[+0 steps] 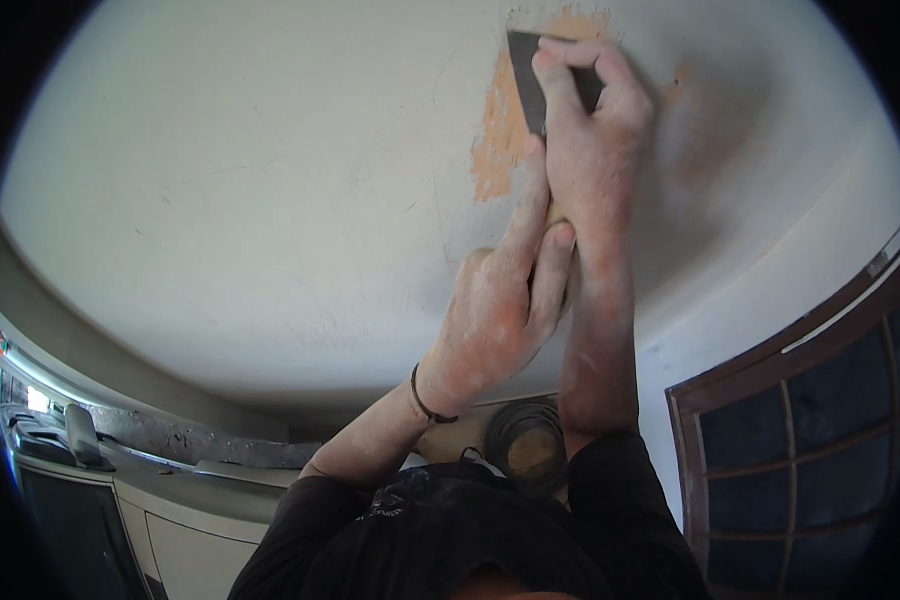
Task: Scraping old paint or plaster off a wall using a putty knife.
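Note:
Both my hands are on a scraper (530,85) with a wide dark blade, laid against a pale painted surface (300,150). My right hand (602,130) is farther up, its thumb and fingers pinching the blade. Below it, my left hand (495,305) is closed around the handle, with the index finger stretched along the tool. Only a yellowish bit of the handle shows between the hands. Around the blade lies a rough orange patch (498,150) where the pale coat is gone. Pale dust covers both hands, and the left wrist wears a dark band.
A brown-framed door or window (790,450) with dark panes stands at the lower right. A dark coil of hose or cable (525,445) lies below my forearms. At the lower left is a cabinet (195,545) with a dark appliance (55,435) on top.

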A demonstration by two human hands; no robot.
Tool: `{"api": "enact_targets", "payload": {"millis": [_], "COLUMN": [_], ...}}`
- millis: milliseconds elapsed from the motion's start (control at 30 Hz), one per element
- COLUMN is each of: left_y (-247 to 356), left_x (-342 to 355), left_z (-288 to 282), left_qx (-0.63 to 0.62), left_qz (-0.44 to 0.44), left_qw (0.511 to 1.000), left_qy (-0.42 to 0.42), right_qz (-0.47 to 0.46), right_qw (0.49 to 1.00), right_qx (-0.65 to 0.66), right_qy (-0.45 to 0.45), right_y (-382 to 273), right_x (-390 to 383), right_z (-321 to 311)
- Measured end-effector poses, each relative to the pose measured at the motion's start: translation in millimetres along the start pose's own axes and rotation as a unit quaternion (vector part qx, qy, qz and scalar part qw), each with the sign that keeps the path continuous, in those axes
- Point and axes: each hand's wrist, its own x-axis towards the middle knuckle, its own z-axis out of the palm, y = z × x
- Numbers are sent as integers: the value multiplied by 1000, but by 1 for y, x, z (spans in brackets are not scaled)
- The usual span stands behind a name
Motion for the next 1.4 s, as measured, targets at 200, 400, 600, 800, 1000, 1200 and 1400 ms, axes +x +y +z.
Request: {"api": "enact_targets", "payload": {"millis": [200, 400, 600, 800, 1000, 1200, 1400], "left_y": [1, -7, 2, -1, -5, 4, -5], "left_x": [11, -4, 7, 8, -3, 5, -8], "left_z": [-3, -1, -1, -1, -1, 2, 2], "left_qx": [-21, 26, -20, -5, -12, -44, 18], "left_qz": [-12, 20, 5, 0, -7, -26, -27], "left_qw": [1000, 999, 1000, 1000, 1000, 999, 999], "left_qy": [-13, 6, -5, 2, 1, -11, -6], "right_qz": [-31, 33, 16, -11, 4, 34, 13], "right_qw": [999, 999, 1000, 999, 998, 999, 1000], "right_qx": [-19, -23, -13, -30, -55, -8, -13], "right_qy": [-1, -12, 4, -9, -5, -23, -20], "right_y": [6, -1, -8, 2, 2, -3, 10], "right_x": [7, -12, 7, 6, -13, 2, -14], "right_z": [0, 2, 0, 3, 1, -5, 1]}}
